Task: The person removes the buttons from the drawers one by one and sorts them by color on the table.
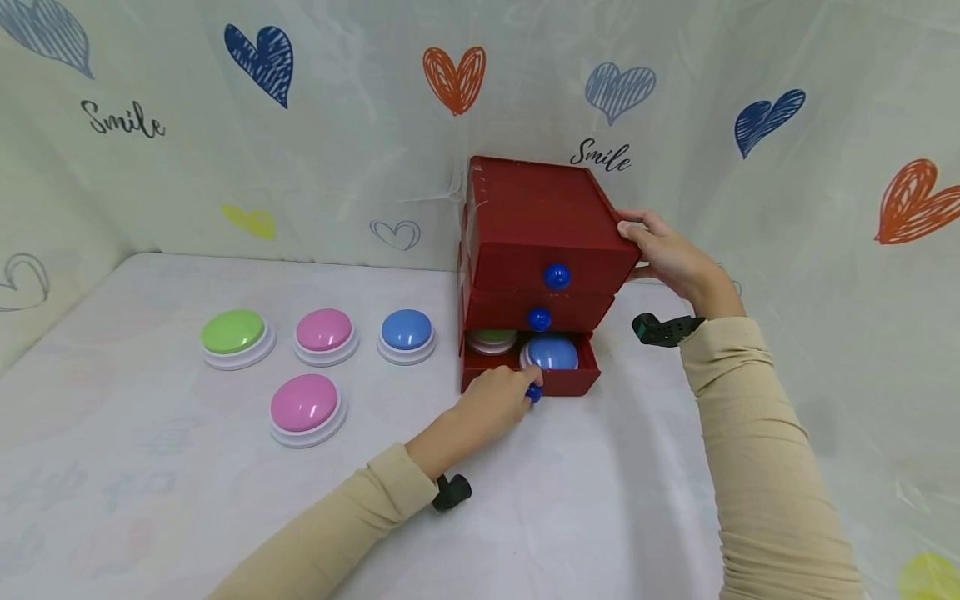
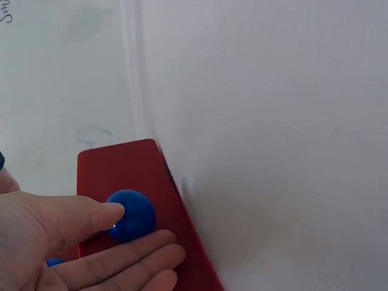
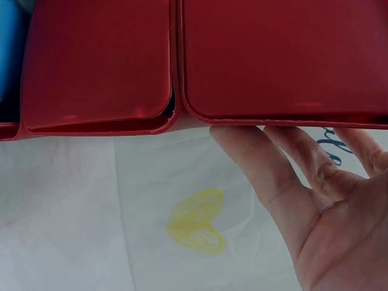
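A red three-drawer box (image 1: 551,204) stands on the white-covered table, its bottom drawer (image 1: 573,383) pulled out. Inside that drawer are a blue-topped push button (image 1: 553,352) and, partly hidden, a green-topped one (image 1: 491,339). My left hand (image 1: 491,404) pinches the bottom drawer's blue knob (image 2: 134,215) between thumb and fingers. Against the box's right side, near the top, my right hand (image 1: 667,254) rests with its fingertips; the right wrist view shows these fingers (image 3: 260,163) fairly straight along the red side.
Left of the box sit a green push button (image 1: 234,336), two pink ones (image 1: 324,333) and a blue one (image 1: 406,333), each on a white base. The upper two drawers, with blue knobs (image 1: 557,277), are closed. Behind hangs a sheet (image 1: 337,158) printed with hearts.
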Available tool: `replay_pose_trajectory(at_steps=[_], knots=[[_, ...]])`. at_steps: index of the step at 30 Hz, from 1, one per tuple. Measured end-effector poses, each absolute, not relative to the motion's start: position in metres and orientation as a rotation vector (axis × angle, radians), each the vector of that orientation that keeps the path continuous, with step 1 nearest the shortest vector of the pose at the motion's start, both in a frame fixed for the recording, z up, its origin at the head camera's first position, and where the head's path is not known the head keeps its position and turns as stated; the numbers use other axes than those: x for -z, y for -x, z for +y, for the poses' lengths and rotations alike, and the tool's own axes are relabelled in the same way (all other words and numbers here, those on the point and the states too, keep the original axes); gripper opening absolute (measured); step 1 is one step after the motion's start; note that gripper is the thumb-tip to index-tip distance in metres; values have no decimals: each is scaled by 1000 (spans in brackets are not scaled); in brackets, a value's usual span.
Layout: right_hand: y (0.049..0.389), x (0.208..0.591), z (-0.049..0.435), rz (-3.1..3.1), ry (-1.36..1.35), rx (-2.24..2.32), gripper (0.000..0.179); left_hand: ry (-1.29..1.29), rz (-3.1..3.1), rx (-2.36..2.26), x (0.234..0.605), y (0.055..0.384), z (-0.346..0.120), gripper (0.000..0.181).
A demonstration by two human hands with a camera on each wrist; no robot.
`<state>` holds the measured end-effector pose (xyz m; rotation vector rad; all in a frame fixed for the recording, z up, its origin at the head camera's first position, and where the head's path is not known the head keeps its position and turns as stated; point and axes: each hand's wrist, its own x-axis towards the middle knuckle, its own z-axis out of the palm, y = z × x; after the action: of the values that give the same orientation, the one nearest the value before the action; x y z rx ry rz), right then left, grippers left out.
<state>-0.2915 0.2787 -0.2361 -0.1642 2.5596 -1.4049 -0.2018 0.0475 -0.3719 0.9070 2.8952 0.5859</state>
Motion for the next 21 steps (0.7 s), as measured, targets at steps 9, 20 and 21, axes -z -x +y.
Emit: replay_pose_trajectory(at_steps=[9, 20, 21], knots=[[292, 236, 279, 2565, 174, 1395, 59, -924, 2883, -473, 366, 191, 49, 28], [292, 236, 280, 2559, 164, 1395, 59, -965, 2858, -422, 363, 182, 51, 31], [292, 236, 280, 2558, 164, 1396, 60, -966, 2857, -424, 363, 182, 51, 30]])
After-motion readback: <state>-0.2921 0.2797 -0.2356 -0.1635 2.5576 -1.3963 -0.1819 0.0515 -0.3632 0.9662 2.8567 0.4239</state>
